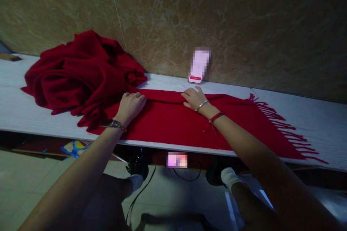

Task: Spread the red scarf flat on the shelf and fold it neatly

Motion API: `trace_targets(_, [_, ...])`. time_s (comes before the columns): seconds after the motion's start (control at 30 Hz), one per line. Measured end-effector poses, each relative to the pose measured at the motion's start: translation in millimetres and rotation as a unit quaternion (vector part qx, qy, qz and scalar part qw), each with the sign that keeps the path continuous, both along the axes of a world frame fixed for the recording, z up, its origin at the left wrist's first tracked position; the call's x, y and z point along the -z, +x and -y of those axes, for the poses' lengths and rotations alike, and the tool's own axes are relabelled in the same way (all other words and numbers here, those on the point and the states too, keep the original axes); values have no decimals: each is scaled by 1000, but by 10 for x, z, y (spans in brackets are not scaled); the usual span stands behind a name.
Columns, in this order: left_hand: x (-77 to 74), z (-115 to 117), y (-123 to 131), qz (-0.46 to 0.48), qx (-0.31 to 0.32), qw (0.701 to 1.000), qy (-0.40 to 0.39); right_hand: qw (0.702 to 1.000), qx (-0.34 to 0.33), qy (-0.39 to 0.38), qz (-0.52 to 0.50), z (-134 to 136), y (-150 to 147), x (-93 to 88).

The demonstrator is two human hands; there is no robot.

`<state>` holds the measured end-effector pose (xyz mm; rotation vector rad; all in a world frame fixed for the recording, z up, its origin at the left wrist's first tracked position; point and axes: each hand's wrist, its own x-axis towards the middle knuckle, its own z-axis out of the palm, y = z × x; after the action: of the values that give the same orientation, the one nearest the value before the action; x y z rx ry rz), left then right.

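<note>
A red scarf (pixel 173 122) with a fringed end lies spread flat across a white tabletop (pixel 311 115). My left hand (pixel 131 105) rests on its far edge near the middle, fingers curled down over the folded cloth. My right hand (pixel 193 98) presses on the same far edge a little to the right, fingers bent onto the fold. A watch sits on my left wrist, and bracelets on my right one. The scarf's fringe (pixel 282 126) trails off to the right.
A heap of crumpled red cloth (pixel 81 72) lies at the left of the table, touching the flat scarf. A small pink and red object (pixel 199 68) leans against the marbled wall behind. Under the table are cables, my feet and a yellow packet (pixel 76 148).
</note>
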<state>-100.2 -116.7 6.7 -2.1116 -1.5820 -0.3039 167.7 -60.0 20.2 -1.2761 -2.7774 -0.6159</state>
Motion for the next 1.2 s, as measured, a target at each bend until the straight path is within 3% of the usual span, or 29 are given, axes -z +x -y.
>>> trace_targets(0.13, [-25,29,8,22,-7,1000,3,1000,-24,1,15,65,-341,-47])
trace_targets(0.3, [-53,48,23,42,-17,999,2,999,41,0,7,62,-301,-87])
trace_targets(0.6, [-34,51,4,56,-16,998,23,988,150,32,6,29,353,-82])
trace_targets(1.0, [0,33,-18,63,-12,997,38,956,281,16,83,-25,1171,-195])
trace_targets(1.2, [-25,33,-4,70,-25,997,5,931,348,-10,112,50,1561,-263])
